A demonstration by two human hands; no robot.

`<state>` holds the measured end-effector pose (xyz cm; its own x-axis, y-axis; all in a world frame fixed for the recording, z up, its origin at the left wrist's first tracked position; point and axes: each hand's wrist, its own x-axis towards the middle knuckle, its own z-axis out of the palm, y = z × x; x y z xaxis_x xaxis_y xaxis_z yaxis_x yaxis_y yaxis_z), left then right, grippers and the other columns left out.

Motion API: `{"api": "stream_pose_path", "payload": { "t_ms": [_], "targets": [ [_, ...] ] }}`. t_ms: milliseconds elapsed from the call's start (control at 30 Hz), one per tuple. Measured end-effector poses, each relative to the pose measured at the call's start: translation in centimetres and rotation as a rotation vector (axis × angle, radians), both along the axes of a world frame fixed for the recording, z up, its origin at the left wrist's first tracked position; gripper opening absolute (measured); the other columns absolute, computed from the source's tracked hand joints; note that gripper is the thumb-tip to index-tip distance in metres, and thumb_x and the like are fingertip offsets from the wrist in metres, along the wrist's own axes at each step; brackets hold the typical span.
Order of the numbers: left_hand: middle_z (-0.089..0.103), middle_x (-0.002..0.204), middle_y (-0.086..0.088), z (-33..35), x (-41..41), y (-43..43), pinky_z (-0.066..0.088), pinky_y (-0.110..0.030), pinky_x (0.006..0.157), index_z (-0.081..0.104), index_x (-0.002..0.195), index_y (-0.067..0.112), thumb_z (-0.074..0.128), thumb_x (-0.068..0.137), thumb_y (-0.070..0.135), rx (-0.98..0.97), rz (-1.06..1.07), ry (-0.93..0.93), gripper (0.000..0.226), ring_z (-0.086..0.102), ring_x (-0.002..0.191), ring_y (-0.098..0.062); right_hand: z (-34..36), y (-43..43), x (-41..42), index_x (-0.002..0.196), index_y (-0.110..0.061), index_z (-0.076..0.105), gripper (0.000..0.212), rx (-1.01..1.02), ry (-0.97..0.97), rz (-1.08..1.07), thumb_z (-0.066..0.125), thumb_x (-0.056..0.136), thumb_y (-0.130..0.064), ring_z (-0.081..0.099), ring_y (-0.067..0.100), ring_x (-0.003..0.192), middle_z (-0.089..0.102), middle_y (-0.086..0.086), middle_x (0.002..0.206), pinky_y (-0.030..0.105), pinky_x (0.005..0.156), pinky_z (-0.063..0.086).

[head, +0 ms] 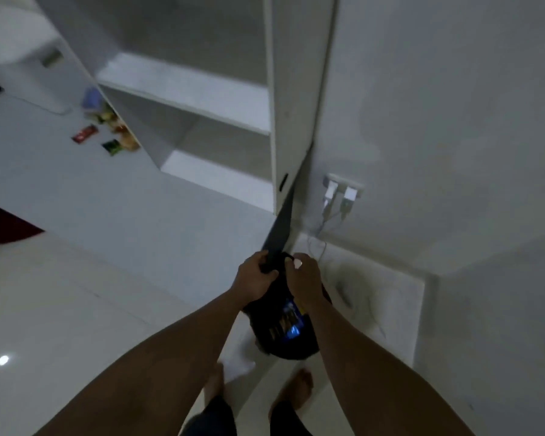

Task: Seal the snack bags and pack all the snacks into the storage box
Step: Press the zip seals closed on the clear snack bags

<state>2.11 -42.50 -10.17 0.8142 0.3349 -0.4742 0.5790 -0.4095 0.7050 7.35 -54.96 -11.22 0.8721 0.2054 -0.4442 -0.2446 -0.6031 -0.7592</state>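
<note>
1. I see a tall white open shelf unit (202, 99) standing against the white wall, with its compartments in shadow.
2. A matte white surface (123, 199) stretches left of it. I cannot tell whether this is a bench or a raised platform.
3. A soft black bag with a blue printed patch (283, 328) hangs in front of the person, above their bare feet.
4. The left hand (255, 280) has its fingers curled tight round the bag's dark top edge.
5. The right hand (306, 278) pinches the same top edge just beside it.
6. Small coloured snack packets (107, 133), blurred, lie on the white surface by the shelf unit's left side, well apart from the hands.
7. Two white plugs (340, 195) sit in a wall socket.
</note>
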Motion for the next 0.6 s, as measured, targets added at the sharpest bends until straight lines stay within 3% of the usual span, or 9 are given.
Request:
{"api": "stream_pose_path", "payload": {
  "t_ms": [200,367,600],
  "targets": [
    [0.053,0.139,-0.011,7.3,-1.9,11.0,0.039,-0.027,0.099,0.044,0.144,0.014,0.067,0.089,0.022,0.074,0.182,-0.133,0.059,0.05,0.127,-0.023,6.6,10.2,0.5,0.134,-0.005,0.054,0.04,0.119,-0.089,0.062,0.052,0.1,-0.027,0.051,0.026,0.127,0.051,0.013,0.139,0.024,0.103,0.035],
    [0.053,0.139,-0.012,10.4,-5.6,22.8,0.038,-0.027,0.099,0.044,0.144,0.015,0.067,0.089,0.027,0.159,0.241,-0.206,0.061,0.051,0.127,-0.024,9.9,20.2,-0.5,0.134,-0.01,0.053,0.039,0.131,-0.22,0.194,0.053,0.099,-0.028,0.048,0.025,0.13,0.047,0.01,0.142,0.03,0.108,0.037],
    [0.049,0.142,-0.014,13.6,-11.4,40.6,0.036,-0.033,0.105,0.041,0.145,0.013,0.066,0.09,0.027,0.274,0.249,-0.254,0.062,0.046,0.131,-0.025,13.7,35.0,-2.9,0.131,-0.009,0.056,0.037,0.106,-0.363,0.274,0.057,0.098,-0.024,0.049,0.025,0.128,0.048,0.011,0.139,0.026,0.103,0.037]
  ]
}}
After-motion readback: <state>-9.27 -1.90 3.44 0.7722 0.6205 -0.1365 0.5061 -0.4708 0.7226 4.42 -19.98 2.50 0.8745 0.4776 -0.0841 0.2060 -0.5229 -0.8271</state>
